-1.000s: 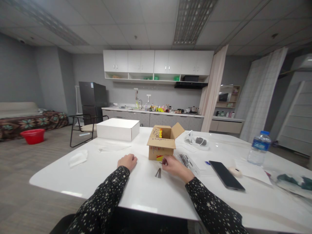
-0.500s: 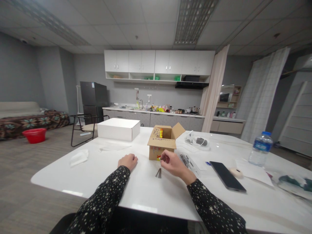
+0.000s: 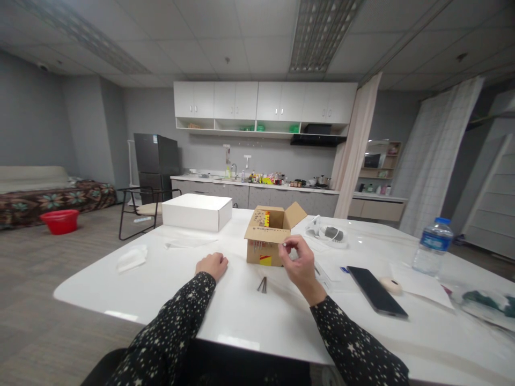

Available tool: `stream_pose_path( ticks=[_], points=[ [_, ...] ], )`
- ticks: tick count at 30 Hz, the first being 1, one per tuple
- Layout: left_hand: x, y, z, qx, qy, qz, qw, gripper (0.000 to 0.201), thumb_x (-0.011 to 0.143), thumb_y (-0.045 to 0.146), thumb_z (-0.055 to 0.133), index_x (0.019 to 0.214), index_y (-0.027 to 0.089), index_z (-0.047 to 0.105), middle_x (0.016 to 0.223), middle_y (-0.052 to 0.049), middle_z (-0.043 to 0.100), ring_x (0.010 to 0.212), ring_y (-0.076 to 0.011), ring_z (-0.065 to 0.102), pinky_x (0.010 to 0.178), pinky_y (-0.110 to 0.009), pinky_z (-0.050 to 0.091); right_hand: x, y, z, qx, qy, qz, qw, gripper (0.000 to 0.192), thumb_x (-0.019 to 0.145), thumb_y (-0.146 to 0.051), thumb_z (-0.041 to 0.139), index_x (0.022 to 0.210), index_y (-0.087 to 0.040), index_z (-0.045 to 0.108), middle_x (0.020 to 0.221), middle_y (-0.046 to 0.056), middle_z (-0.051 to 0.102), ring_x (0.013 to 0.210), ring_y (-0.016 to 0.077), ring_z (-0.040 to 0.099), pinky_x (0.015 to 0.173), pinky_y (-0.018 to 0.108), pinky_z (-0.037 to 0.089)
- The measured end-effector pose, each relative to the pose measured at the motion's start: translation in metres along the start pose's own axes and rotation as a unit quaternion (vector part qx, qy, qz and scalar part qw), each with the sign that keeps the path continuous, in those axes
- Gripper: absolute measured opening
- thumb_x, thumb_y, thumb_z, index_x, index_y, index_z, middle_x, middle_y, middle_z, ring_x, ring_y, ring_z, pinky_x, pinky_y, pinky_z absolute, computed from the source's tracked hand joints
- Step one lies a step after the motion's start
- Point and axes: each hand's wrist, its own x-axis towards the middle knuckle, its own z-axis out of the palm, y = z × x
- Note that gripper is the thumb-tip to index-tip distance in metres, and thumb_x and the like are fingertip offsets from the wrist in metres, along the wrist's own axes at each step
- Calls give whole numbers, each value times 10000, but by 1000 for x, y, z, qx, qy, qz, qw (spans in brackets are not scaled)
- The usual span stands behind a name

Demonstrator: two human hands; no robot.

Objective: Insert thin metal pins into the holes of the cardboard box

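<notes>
At the corner of an open cardboard box (image 3: 257,252), my right hand (image 3: 300,262) is closed in a pinch on a small metal piece, seemingly a screw (image 3: 284,245), mostly hidden by the fingers. Several screws hang in a row through the box's front flap (image 3: 265,235). Two or three loose screws (image 3: 262,284) lie on the white table (image 3: 237,316) in front of the box. My left hand (image 3: 212,266) rests on the tabletop left of the box, its fingers curled with nothing visible in them. A clear case (image 3: 328,273) sits partly hidden behind my right hand.
A white box (image 3: 197,212) stands at the back left, with a crumpled tissue (image 3: 132,259) nearer me. On the right are a phone (image 3: 376,291), a water bottle (image 3: 433,246) and a sheet of paper (image 3: 422,287). Behind the case lies a white corded device (image 3: 328,234).
My right hand has risen from low on the box's front and moved right, up to the flap's right corner. It now covers much of the case. My left hand has stayed put.
</notes>
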Motion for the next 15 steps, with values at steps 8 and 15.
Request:
stream_pose_path(
  ticks=[8, 15],
  points=[
    [0, -1, 1, -2, 2, -1, 1000, 427, 875, 429, 322, 940, 222, 689, 1028, -144, 718, 974, -315, 674, 796, -405, 490, 2, 8, 2, -1, 47, 31, 998, 46, 856, -194, 604, 879, -201, 565, 810, 15, 591, 742, 152, 554, 708, 306, 483],
    [0, -1, 1, -2, 3, 3, 1000, 419, 873, 419, 328, 921, 223, 695, 1013, -141, 723, 959, -312, 679, 790, -404, 493, 7, 18, 2, 39, 88, 96, 991, 341, 856, -228, 628, 1170, -214, 498, 888, 22, 632, 829, 169, 617, 780, 348, 509]
  ],
)
